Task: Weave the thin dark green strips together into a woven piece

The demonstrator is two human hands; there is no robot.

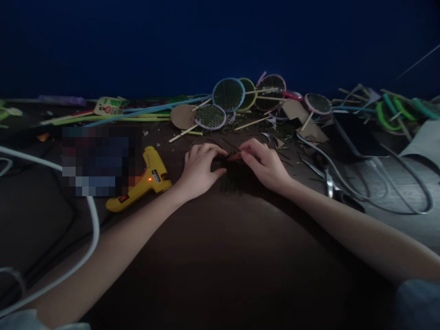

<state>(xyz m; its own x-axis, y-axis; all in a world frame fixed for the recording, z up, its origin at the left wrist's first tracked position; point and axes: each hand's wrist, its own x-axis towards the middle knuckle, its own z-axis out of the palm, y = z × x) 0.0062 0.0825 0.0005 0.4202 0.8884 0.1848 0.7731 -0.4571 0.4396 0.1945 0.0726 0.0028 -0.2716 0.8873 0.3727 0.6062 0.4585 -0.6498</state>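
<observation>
My left hand (pixel 201 167) and my right hand (pixel 264 164) meet over a small dark piece (pixel 231 178) lying on the dark table (pixel 213 256). The left fingers curl down onto it. The right fingers pinch a thin dark strip at its top edge. The piece is too dim to name; thin green strands show at its lower edge. A yellow glue gun (pixel 144 181) with a lit red lamp lies just left of my left wrist.
Several small round woven fans on sticks (pixel 228 94) are piled at the back. Long coloured strips (pixel 137 112) lie at back left. Scissors (pixel 332 185) and grey cables (pixel 395 183) lie to the right. A white cable (pixel 92 224) curves at left.
</observation>
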